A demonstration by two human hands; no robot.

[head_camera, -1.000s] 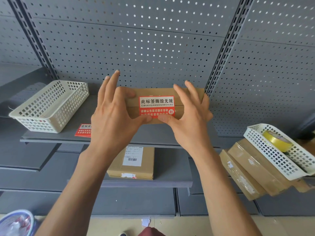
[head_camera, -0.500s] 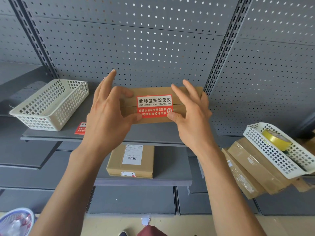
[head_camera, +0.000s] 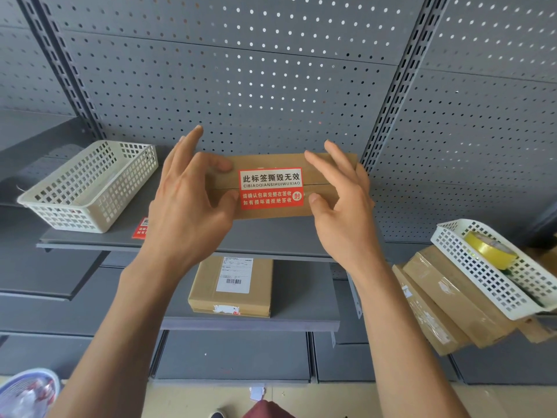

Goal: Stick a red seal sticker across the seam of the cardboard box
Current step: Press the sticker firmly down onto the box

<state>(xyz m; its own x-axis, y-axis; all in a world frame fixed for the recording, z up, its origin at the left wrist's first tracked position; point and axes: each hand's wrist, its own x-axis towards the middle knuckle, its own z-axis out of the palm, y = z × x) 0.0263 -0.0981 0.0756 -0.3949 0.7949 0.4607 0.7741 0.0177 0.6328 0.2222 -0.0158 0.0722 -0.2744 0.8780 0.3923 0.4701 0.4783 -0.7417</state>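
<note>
A flat brown cardboard box sits at the back of the grey shelf, its face turned toward me. A red and white seal sticker lies flat across the box's horizontal seam, at the middle. My left hand grips the box's left end, with its thumb just left of the sticker and its fingers over the top edge. My right hand grips the right end the same way, thumb just right of the sticker.
A white mesh basket stands on the shelf at left, with a red sticker sheet beside it. A labelled box lies on the lower shelf. At right, a white basket with yellow tape rests on stacked boxes.
Both thumbs have slid outward from the sticker's lower middle to just past its left and right edges. The whole sticker now shows. The box has stayed in place.
</note>
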